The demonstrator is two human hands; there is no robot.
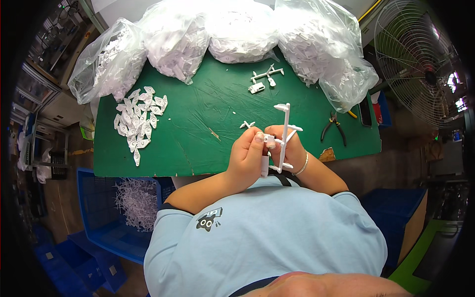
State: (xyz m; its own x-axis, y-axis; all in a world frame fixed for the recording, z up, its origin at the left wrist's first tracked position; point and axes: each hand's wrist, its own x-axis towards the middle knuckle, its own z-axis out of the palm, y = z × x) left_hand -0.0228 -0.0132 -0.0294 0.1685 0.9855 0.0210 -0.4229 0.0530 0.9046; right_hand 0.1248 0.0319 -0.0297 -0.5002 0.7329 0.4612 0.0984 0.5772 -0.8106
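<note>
Your hands hold a white plastic sprue, plain and unpatterned. The worktop under it is covered in solid dark green. The pile of small parts to your left is white, and so are the parts inside the clear bags at the far edge. The pliers to your right have black handles. Your shirt is pale blue with a small black-and-white emblem. The crate below holds whitish scraps and is bright blue. Your right wrist wears a thin silver bracelet.
</note>
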